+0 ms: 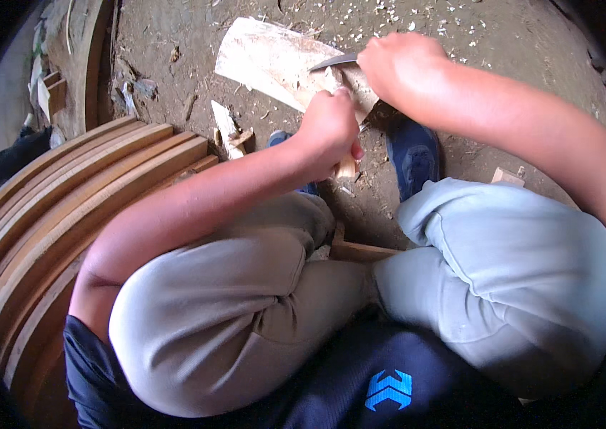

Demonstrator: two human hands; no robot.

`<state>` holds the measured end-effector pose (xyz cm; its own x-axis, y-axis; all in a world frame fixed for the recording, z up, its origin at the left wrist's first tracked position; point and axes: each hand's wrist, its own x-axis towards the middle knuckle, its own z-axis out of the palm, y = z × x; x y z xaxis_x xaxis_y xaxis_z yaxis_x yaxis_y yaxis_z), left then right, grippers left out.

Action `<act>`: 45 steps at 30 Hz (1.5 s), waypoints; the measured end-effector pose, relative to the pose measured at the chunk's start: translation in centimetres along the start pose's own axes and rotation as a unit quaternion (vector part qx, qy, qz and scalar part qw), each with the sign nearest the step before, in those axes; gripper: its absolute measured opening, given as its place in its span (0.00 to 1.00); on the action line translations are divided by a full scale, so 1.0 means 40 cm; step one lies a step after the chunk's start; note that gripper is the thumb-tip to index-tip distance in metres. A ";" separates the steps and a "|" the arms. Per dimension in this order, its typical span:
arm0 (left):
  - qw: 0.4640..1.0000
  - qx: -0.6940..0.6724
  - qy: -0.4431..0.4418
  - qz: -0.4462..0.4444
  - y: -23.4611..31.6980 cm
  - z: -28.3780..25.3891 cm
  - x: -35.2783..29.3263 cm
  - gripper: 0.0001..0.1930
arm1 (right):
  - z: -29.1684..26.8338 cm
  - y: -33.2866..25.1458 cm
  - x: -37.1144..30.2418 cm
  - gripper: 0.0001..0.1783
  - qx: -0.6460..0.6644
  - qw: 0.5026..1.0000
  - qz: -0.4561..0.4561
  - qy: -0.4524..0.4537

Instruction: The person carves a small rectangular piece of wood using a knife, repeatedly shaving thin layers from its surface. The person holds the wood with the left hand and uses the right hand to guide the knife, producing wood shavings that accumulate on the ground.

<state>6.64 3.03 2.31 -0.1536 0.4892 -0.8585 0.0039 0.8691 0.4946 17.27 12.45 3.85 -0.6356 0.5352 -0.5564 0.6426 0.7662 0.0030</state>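
My right hand (pixel 402 68) is closed around a knife, its handle hidden in the fist. The dark, slightly curved blade (pixel 334 62) points left over a pale, broad wooden slab (pixel 264 56) on the ground. Just nearer to me, my left hand (pixel 330 129) is closed around a piece of wood (pixel 347 168), whose pale end sticks out below the fist. The blade lies above and beyond the left fist. Whether it touches the wood there, I cannot tell.
Long wooden planks (pixel 88 193) lie stacked at my left. A split wood offcut (pixel 228 129) is on the dirt floor beside them. Pale chips (pixel 410 11) are scattered at the far side. My shoe (pixel 414 154) stands close to the slab, and a wooden piece (pixel 364 252) is between my legs.
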 end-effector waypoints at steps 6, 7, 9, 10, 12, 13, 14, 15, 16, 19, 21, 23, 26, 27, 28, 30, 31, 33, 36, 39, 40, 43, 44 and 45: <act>0.998 -0.024 -0.051 -0.034 0.004 -0.026 -0.016 0.17 | -0.037 0.043 -0.017 0.24 0.124 0.991 -0.029 -0.040; 0.997 -0.028 -0.064 -0.033 -0.002 -0.019 -0.003 0.17 | -0.011 0.058 -0.023 0.30 0.110 0.993 -0.009 -0.049; 0.998 -0.039 -0.042 -0.033 0.002 -0.019 -0.022 0.18 | -0.003 0.053 -0.057 0.30 0.164 0.986 0.021 -0.026; 0.998 -0.037 -0.042 -0.031 0.002 -0.025 -0.025 0.18 | 0.002 0.052 -0.066 0.30 0.190 0.981 0.036 -0.016; 0.998 -0.029 -0.046 -0.025 0.001 -0.032 -0.025 0.17 | 0.016 0.050 -0.070 0.29 0.178 0.984 0.024 -0.001; 0.998 -0.026 -0.047 -0.024 0.000 -0.032 -0.023 0.17 | 0.015 0.045 -0.082 0.29 0.175 0.984 0.024 0.005; 0.998 -0.023 -0.048 -0.022 -0.001 -0.031 -0.021 0.17 | 0.015 0.041 -0.090 0.29 0.172 0.985 0.024 0.011; 0.998 -0.019 -0.049 -0.021 -0.001 -0.032 -0.019 0.17 | 0.014 0.039 -0.088 0.29 0.170 0.985 0.026 0.010; 0.999 -0.018 -0.044 -0.022 -0.001 -0.033 -0.019 0.17 | 0.012 0.034 -0.086 0.28 0.168 0.985 0.027 0.009; 0.999 0.001 -0.030 -0.014 -0.004 -0.028 -0.017 0.17 | 0.029 0.024 -0.081 0.26 0.125 0.991 0.021 0.029; 0.999 0.032 -0.020 0.000 -0.011 -0.022 -0.012 0.17 | 0.050 0.013 -0.078 0.23 0.101 0.993 0.015 0.054; 0.999 0.029 -0.022 -0.015 -0.010 -0.017 -0.005 0.17 | 0.060 -0.007 -0.072 0.19 0.092 0.992 0.010 0.082; 0.999 0.034 -0.010 -0.001 -0.010 -0.008 -0.007 0.17 | 0.038 -0.039 -0.029 0.14 0.044 0.997 0.021 0.052; 0.999 0.039 -0.007 0.013 -0.006 -0.004 -0.010 0.17 | 0.020 -0.023 -0.012 0.12 -0.019 0.999 -0.011 0.026; 0.999 0.035 -0.015 0.015 0.000 0.000 -0.013 0.18 | 0.008 -0.008 -0.016 0.12 -0.015 1.000 -0.008 0.023; 1.000 0.021 -0.012 0.003 -0.008 -0.014 -0.013 0.18 | -0.026 -0.003 -0.003 0.13 -0.002 0.999 -0.028 0.017; 1.000 0.020 -0.017 0.000 -0.010 -0.023 -0.015 0.18 | -0.023 0.005 0.007 0.18 0.075 0.997 -0.020 0.017; 0.999 0.014 -0.031 -0.003 -0.015 -0.038 -0.016 0.18 | -0.019 0.016 -0.008 0.22 0.117 0.993 0.003 0.021; 0.999 0.008 -0.034 0.007 -0.009 -0.035 -0.017 0.19 | -0.016 0.042 -0.043 0.27 0.140 0.989 0.034 0.022; 0.999 0.010 -0.034 0.014 -0.016 -0.030 -0.010 0.19 | -0.020 0.070 -0.067 0.30 0.132 0.990 0.047 -0.010; 0.999 0.013 -0.037 0.012 -0.018 -0.029 -0.003 0.19 | -0.018 0.076 -0.072 0.30 0.127 0.990 0.050 -0.027; 0.999 0.033 -0.029 0.019 -0.013 -0.039 -0.009 0.18 | -0.010 0.072 -0.090 0.28 0.130 0.990 0.050 0.010; 0.998 0.043 -0.025 0.027 -0.019 -0.040 -0.006 0.18 | -0.008 0.069 -0.091 0.28 0.128 0.991 0.045 0.015; 0.998 0.053 -0.023 0.035 -0.015 -0.038 -0.007 0.18 | -0.006 0.070 -0.093 0.28 0.127 0.991 0.043 0.019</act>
<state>5.18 2.27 2.45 -0.1038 0.5503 -0.8285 0.1188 0.8339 0.5390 21.33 12.71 6.11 -0.5865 0.6116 -0.5310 0.7788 0.6060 -0.1622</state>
